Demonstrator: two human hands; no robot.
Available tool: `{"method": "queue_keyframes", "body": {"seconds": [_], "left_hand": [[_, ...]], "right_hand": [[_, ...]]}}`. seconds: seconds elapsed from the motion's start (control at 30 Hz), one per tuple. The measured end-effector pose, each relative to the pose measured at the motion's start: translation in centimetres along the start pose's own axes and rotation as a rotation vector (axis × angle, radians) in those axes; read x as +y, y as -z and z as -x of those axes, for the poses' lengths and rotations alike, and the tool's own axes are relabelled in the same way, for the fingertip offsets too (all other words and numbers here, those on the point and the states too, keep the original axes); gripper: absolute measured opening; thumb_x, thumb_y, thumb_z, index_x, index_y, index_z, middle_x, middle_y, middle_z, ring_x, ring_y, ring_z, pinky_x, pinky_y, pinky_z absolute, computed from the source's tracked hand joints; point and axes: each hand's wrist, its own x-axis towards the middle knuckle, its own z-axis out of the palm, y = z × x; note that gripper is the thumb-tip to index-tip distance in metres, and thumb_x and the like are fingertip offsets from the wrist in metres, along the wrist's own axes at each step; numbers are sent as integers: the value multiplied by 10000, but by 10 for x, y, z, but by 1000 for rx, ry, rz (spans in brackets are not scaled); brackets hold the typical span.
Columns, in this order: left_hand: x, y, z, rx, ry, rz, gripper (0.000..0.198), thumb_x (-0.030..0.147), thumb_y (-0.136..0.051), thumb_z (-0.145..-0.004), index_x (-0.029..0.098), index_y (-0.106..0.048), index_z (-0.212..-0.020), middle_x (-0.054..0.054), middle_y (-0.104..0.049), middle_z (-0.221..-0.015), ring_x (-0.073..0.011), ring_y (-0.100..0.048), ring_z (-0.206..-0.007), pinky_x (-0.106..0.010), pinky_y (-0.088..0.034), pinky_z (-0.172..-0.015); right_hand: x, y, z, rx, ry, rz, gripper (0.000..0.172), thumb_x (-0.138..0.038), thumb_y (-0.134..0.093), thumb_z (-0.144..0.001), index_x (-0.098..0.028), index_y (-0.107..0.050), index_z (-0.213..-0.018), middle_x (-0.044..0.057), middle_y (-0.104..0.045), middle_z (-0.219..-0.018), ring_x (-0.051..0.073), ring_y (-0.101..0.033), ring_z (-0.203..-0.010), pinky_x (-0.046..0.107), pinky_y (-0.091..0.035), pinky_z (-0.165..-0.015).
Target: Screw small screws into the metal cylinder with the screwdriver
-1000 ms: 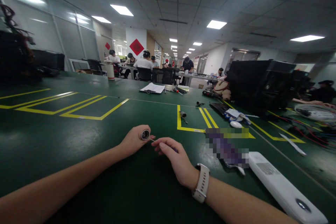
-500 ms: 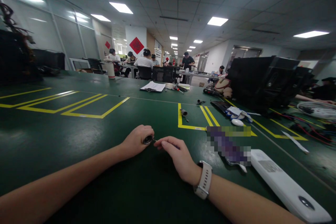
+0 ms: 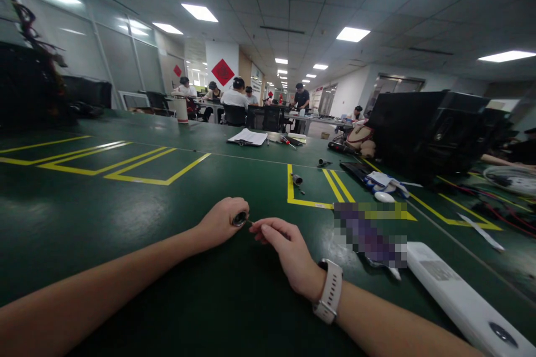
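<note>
My left hand (image 3: 221, 223) is wrapped round a small cylindrical metal part (image 3: 239, 218), whose round, hollow-looking end faces me. Just to the right, my right hand (image 3: 287, 248) pinches a thin metal piece (image 3: 250, 222) between thumb and fingertips. That piece reaches toward the cylinder's rim; whether it touches is too small to tell. A similar metal cylinder (image 3: 297, 179) lies on the green table (image 3: 176, 301) inside yellow tape, with tiny bits (image 3: 302, 192) beside it. Farther back lies another small dark metal part (image 3: 322, 162).
On the right are a long white device (image 3: 464, 295), a pixelated purple package (image 3: 368, 234), gloves (image 3: 383, 181), a white oval object (image 3: 384, 197) and a black box (image 3: 427, 128). Behind lie a clipboard (image 3: 248, 136) and a screwdriver (image 3: 292, 143). Several people sit or stand beyond.
The whole view has shifted slightly, so things appear a little farther right. Both hands keep nearly the same pose, the thin piece still at the cylinder's end.
</note>
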Motion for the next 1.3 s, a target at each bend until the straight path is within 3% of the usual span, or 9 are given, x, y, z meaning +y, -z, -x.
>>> {"method": "queue_keyframes", "body": {"seconds": [0.27,0.57,0.7,0.93,1.03,1.3], "left_hand": [[-1,1,1,-26,-15,131,143,218,-469,-792,172,-454,-657,26,-475,-628,-117,-473,-587,-229,-361,-563],[3,2,1,-67,-14,-44,88,128,-477,-750,168,-499,-674,11,-526,-657,-138,-494,-629,-261,-364,-623],[4,3,2,-107,-43,-64,93,95,-474,-737,165,-520,-696,-2,-556,-692,-150,-510,-662,-269,-365,-638],[-1,2,2,-52,-25,105,137,189,-470,-786,168,-470,-651,20,-497,-630,-118,-485,-581,-226,-361,-556],[-1,2,2,-59,-7,131,126,198,-477,-784,165,-475,-663,18,-502,-641,-115,-491,-579,-220,-364,-547],[3,1,1,-89,-1,-60,75,112,-480,-734,165,-509,-690,-3,-544,-688,-153,-515,-653,-268,-377,-628]], "right_hand": [[-3,6,-5,-51,-123,-308,219,-259,-512,-786,-134,-686,-830,84,-681,-815,173,-580,-761,310,-420,-695],[-2,-1,2,-21,0,33,200,-284,-540,-785,-173,-699,-838,53,-674,-827,172,-564,-779,310,-418,-718],[0,2,-1,-39,-44,-68,213,-278,-529,-786,-160,-700,-826,66,-684,-822,181,-579,-786,309,-421,-706],[0,7,-4,-43,-119,-309,202,-250,-522,-777,-133,-683,-811,82,-695,-832,169,-589,-757,298,-417,-691],[1,5,-3,-31,-110,-295,207,-250,-513,-784,-137,-681,-824,80,-694,-835,167,-586,-755,296,-413,-685],[5,3,-1,-38,-57,-95,218,-293,-534,-789,-162,-688,-870,70,-689,-876,172,-580,-785,298,-416,-690]]}}
